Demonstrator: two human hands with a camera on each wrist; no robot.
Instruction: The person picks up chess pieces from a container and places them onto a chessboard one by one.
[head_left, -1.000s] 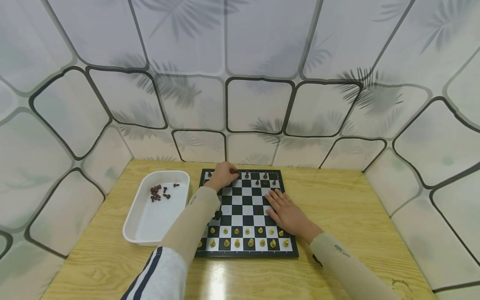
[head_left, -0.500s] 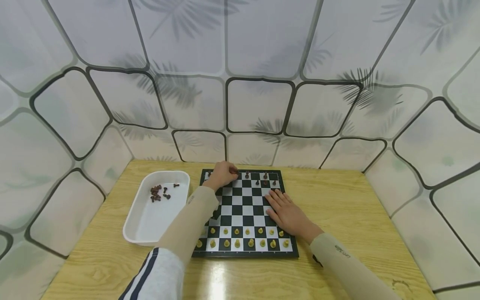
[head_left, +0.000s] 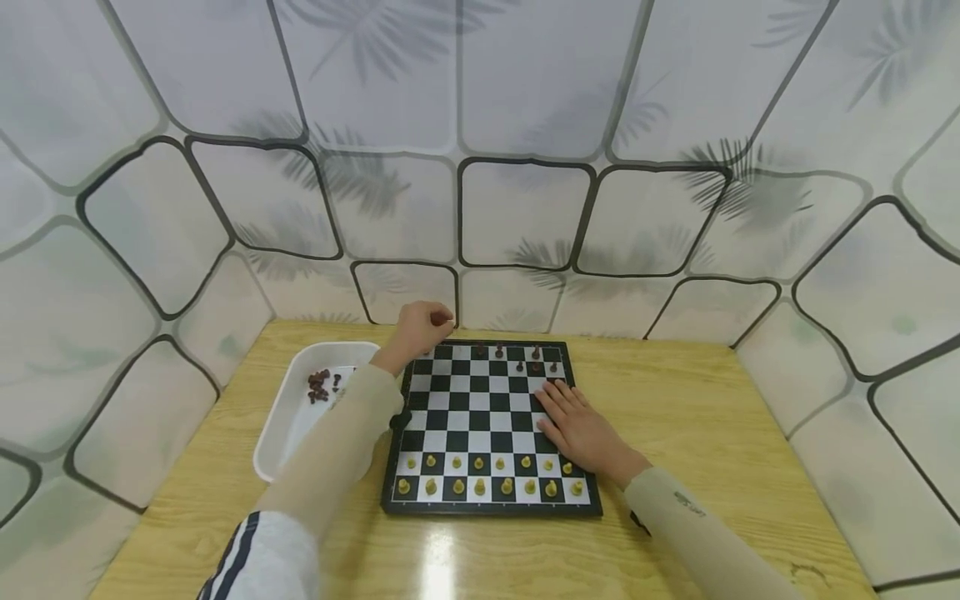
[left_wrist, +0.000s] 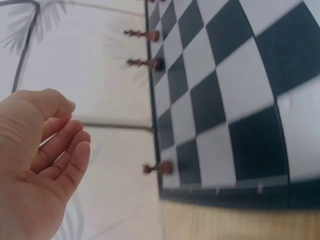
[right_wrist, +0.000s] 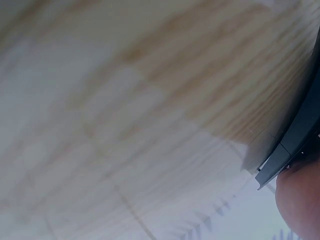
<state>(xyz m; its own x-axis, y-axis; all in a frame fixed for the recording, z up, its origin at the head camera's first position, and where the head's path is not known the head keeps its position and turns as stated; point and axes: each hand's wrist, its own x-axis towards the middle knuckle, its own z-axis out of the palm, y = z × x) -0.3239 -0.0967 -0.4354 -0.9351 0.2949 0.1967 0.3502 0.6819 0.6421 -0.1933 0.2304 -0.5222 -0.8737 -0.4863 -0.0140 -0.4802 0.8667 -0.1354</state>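
My left hand [head_left: 422, 332] hovers over the far left corner of the chessboard [head_left: 480, 400], its fingers loosely curled. In the left wrist view nothing lies between those fingers. Two tall dark-red chess pieces [left_wrist: 145, 64] stand side by side on the back row, and a single chess piece [left_wrist: 162, 168] stands apart near the corner. More dark-red pawns [head_left: 520, 367] are at the far right. Yellow chess pieces [head_left: 480, 487] fill the two near rows. My right hand [head_left: 585, 429] rests flat with straight fingers on the board's right edge.
A white tray [head_left: 272, 446] stands left of the board, holding several dark-red chess pieces [head_left: 318, 386]; my left forearm covers part of it. Wooden table [head_left: 712, 433] extends to the right. A patterned curtain [head_left: 517, 217] rises behind the table's back edge.
My left hand has lifted off the back row and moved left, uncovering a dark-red chess piece beside another. The right hand stays in place. The head view has shifted slightly.
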